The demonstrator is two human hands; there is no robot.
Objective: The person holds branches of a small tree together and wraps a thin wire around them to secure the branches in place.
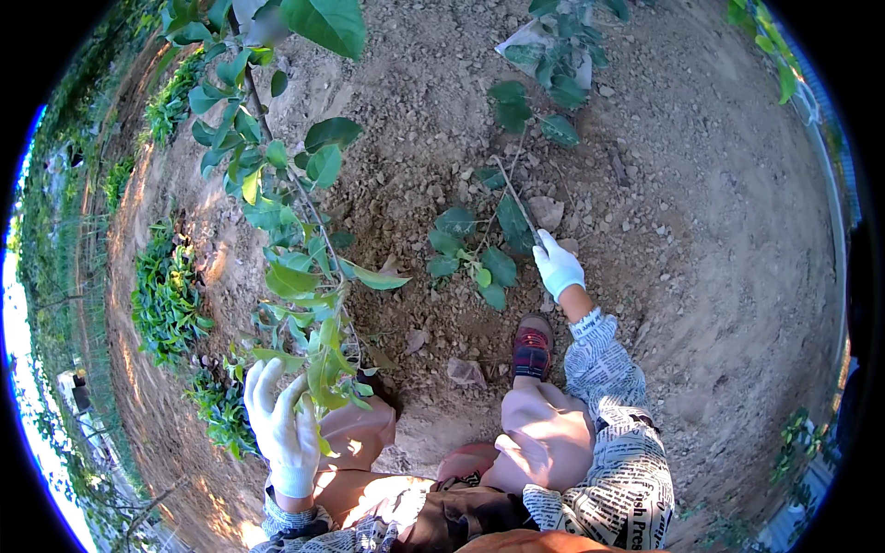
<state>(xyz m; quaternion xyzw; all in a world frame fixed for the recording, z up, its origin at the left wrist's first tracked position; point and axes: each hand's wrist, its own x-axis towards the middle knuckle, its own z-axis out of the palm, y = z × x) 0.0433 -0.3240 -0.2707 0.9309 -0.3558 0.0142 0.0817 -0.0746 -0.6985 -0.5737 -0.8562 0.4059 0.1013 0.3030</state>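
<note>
My left hand (pixel 282 418), in a white glove, is raised at the lower left with its fingers spread. It is beside the drooping leafy tip of a branch (pixel 323 228); whether a finger touches the leaves (pixel 328 370) is unclear. My right hand (pixel 559 266), gloved in white too, grips a thin stick (pixel 515 193) that slants up and left over the soil. Just left of that hand, a low shoot with broad green leaves (pixel 499 266) spreads close to the ground. The stick's upper end lies near the shoot's stem.
Dry, stony soil (pixel 719 228) surrounds me. Low green plants (pixel 166 297) grow along the left. Leaves partly cover a translucent bag (pixel 527 48) at the top. A flat stone (pixel 466 372) lies near my shoe (pixel 533 345). A pale edge (pixel 833 207) runs along the right.
</note>
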